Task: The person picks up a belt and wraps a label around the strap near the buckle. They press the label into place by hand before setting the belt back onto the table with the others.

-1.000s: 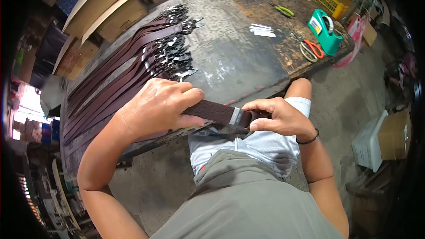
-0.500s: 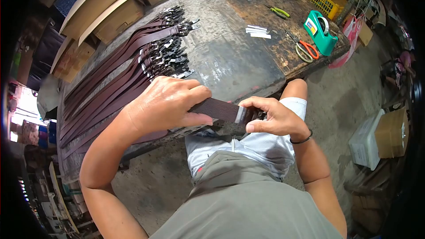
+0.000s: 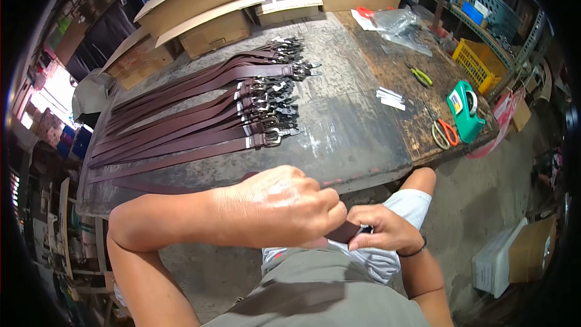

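A dark brown belt (image 3: 344,232) is held low in front of my body, just off the table's near edge. My left hand (image 3: 284,206) is closed around its strap, knuckles up, and covers much of it. Close beside it, my right hand (image 3: 384,229) grips the belt's end between thumb and fingers; a small bit of metal shows there, but most of that end is hidden. Several brown belts (image 3: 200,126) lie side by side on the table, their metal buckles (image 3: 273,138) pointing right. White bands show near some of the buckles.
On the table's right are white strips (image 3: 391,98), green-handled pliers (image 3: 420,76), orange-handled scissors (image 3: 446,134) and a green tape dispenser (image 3: 465,112). Cardboard boxes (image 3: 212,33) line the back, beside a clear plastic bag (image 3: 399,24). A yellow basket (image 3: 475,63) stands beyond the right edge.
Both hands have drawn closer together and lower toward my lap with the belt, so less of the strap shows. The view has tilted up, revealing more of the table and boxes.
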A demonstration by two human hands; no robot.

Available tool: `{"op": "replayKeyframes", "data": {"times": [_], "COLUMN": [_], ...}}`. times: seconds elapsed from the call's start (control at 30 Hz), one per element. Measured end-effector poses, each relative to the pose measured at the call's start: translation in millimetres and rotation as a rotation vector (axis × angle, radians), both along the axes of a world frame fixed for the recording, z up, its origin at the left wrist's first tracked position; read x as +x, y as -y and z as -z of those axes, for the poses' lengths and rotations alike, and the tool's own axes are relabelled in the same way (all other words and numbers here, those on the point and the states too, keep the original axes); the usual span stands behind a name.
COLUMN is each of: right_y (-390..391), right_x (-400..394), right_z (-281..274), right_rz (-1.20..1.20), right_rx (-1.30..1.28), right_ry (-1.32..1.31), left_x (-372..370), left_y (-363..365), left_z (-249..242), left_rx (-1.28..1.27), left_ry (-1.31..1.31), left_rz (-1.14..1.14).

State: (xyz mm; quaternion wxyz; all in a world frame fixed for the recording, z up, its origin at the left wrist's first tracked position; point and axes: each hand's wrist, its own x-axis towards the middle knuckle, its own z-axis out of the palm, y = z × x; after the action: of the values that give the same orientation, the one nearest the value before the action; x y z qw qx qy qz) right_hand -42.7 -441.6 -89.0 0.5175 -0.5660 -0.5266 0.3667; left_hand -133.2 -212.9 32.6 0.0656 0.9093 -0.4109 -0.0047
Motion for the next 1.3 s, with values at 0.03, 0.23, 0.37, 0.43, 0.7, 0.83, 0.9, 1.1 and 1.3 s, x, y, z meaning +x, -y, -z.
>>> {"op": "replayKeyframes", "data": {"times": [0.03,0.23,0.37,0.43,0.7,0.83,0.9,1.1,1.3], "right_y": [0.6,-2.9,-3.5,-3.2,-5.4,-4.9,-4.2,3.8,6.9], "right_x": [-2.9,-16.9,-19.6,-20.8,-21.6,-20.9,-20.3,-5.9,7.1], "right_z": [-4.3,-7.8,-10.8,-11.3,-17.7,-21.1,-21.9,-16.1,-4.5], "right_rz": [-0.015,-0.081,-0.065,-0.046,-0.002,-0.009,-0.024,0.133,0.406], "right_rx": [0.003,0.051,0.081,0.094,0.087,0.074,0.033,-0.022,0.089], "right_ry": [-0.01,-0.024,0.056,0.085,0.141,0.143,0.129,-0.011,0.362], "left_x": [-3.1,-17.0,-22.9,-25.6,-31.7,-33.8,-34.1,-18.0,12.2], "left_y": [-0.1,1.5,2.0,2.1,1.0,1.1,1.6,-15.5,-1.5], "left_z": [-1.8,-9.6,-12.0,-14.4,-23.1,-26.2,-29.8,-28.0,-11.7], "left_rx": [0.004,0.075,0.149,0.188,0.16,0.156,0.171,0.044,-0.09], "left_ry": [0.008,0.04,0.076,0.058,0.07,0.097,0.087,0.04,-0.008], "left_rz": [-0.011,0.039,0.046,0.04,0.021,0.011,0.0,-0.203,-0.321]}}
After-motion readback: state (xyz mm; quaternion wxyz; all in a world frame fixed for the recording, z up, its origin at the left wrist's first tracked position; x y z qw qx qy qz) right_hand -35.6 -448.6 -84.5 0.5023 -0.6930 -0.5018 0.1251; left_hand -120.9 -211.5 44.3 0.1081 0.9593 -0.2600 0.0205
